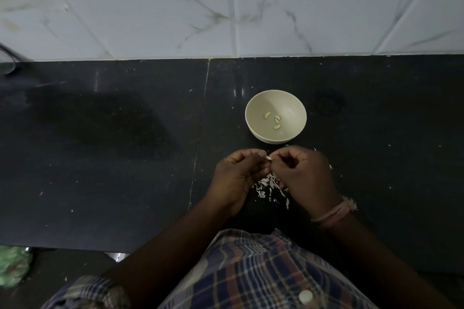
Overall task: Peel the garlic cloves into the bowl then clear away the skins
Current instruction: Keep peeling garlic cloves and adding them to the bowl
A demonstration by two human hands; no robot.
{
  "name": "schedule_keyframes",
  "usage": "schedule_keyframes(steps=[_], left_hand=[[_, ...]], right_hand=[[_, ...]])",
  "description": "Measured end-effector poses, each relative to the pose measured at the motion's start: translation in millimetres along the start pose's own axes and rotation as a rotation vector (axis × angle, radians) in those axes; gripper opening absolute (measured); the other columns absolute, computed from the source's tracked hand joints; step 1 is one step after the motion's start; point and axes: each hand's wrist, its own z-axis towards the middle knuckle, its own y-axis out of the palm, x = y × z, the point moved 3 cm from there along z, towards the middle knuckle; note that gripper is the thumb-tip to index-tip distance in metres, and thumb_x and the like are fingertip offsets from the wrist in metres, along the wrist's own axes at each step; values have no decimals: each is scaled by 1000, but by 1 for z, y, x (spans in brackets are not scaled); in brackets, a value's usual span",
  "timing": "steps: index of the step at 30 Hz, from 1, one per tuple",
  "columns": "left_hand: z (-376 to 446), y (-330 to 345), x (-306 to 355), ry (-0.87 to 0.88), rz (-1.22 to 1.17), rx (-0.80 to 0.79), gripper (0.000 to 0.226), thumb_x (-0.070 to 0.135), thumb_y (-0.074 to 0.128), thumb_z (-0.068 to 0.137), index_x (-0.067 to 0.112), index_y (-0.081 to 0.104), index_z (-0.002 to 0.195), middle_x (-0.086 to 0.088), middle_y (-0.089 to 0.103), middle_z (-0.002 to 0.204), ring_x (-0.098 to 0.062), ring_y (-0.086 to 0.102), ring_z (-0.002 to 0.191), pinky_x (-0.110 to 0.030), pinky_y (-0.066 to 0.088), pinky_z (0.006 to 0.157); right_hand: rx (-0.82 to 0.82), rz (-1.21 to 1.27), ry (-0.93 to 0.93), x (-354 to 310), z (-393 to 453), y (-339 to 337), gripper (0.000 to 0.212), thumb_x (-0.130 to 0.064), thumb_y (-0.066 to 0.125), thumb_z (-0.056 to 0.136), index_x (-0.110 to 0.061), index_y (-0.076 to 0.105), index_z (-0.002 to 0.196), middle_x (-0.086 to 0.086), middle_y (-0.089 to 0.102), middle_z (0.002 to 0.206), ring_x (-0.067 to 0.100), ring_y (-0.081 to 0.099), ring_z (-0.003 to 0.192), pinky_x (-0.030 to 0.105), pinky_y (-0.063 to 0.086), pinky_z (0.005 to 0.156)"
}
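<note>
A pale bowl (253,113) stands on the black counter (125,158) and holds three peeled garlic cloves (275,122). Just in front of it, my left hand (238,175) and my right hand (305,175) meet above the counter. Both pinch a small garlic clove (268,157) between their fingertips; only its pale tip shows. A heap of white garlic skins (270,187) lies on the counter under and between my hands.
A marbled tile wall (226,7) rises behind the counter. A green bag (12,267) sits at the lower left, below the counter's front edge. Small white flecks dot the counter. A dark object (7,60) shows at the far left.
</note>
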Motion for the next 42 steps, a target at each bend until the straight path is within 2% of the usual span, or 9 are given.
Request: schedule_keyframes(steps=[3, 7, 11, 20, 28, 32, 36, 39, 42], left_hand=[[1, 0, -1, 1, 11, -12, 4, 3, 71, 86, 2, 73, 90, -16, 72, 87, -20, 72, 77, -25, 60, 71], [2, 1, 2, 5, 2, -14, 5, 6, 71, 86, 3, 73, 90, -15, 73, 85, -18, 72, 78, -24, 59, 69], [2, 2, 0, -16, -29, -32, 5, 5, 68, 90, 2, 72, 93, -15, 74, 88, -19, 72, 79, -25, 60, 71], [-4, 5, -1, -16, -51, -76, 15, 3, 66, 89, 5, 69, 103, -11, 74, 91, -18, 72, 83, -25, 60, 75], [-5, 3, -1, -65, -154, -79, 15, -1, 56, 98, 5, 67, 106, -12, 75, 96, -20, 75, 88, -25, 62, 73], [-6, 3, -3, -83, -216, -88, 18, 2, 61, 90, 4, 66, 107, -14, 74, 99, -22, 75, 91, -25, 61, 73], [-6, 3, -4, -80, -247, -100, 19, 3, 62, 87, 4, 66, 105, -14, 74, 100, -21, 75, 89, -26, 61, 74], [-5, 2, -5, -65, -253, -99, 21, 1, 63, 84, 4, 67, 104, -13, 74, 100, -19, 75, 88, -24, 61, 74], [-5, 2, -5, -45, -243, -95, 24, 0, 62, 81, 3, 68, 104, -11, 75, 97, -18, 75, 87, -23, 61, 75]], right_hand=[[-1, 51, 40, -2, 0, -2, 10, -11, 70, 89, -14, 74, 80, 4, 67, 55, 15, 59, 44, 26, 48, 48], [19, 62, 35, -4, -2, 0, 9, -10, 69, 89, -13, 73, 82, -6, 69, 58, 16, 63, 47, 23, 51, 50], [49, 121, 62, 2, -1, 1, 9, -9, 67, 91, -13, 71, 84, 0, 69, 61, 19, 63, 48, 30, 53, 52], [110, 187, 97, 7, -2, 2, 8, -8, 64, 93, -11, 68, 87, 1, 66, 59, 17, 59, 47, 30, 50, 49], [180, 63, 39, 17, -3, 3, 8, -21, 63, 87, -25, 69, 88, -6, 72, 82, 16, 71, 76, 48, 60, 72], [192, -104, -70, 14, -6, 1, 15, -14, 57, 94, -19, 68, 86, -7, 68, 82, 8, 64, 75, 37, 55, 69], [244, -228, -166, 13, -6, 0, 28, -28, 63, 99, -14, 61, 74, -3, 60, 68, 10, 58, 64, 33, 47, 61], [177, -202, -171, 16, -5, 2, 6, -17, 70, 93, -19, 67, 89, -8, 67, 86, 3, 64, 81, 23, 52, 71], [141, -202, -185, 16, -8, 5, 17, -3, 67, 90, -17, 72, 98, -8, 72, 94, 3, 67, 89, 24, 54, 81]])
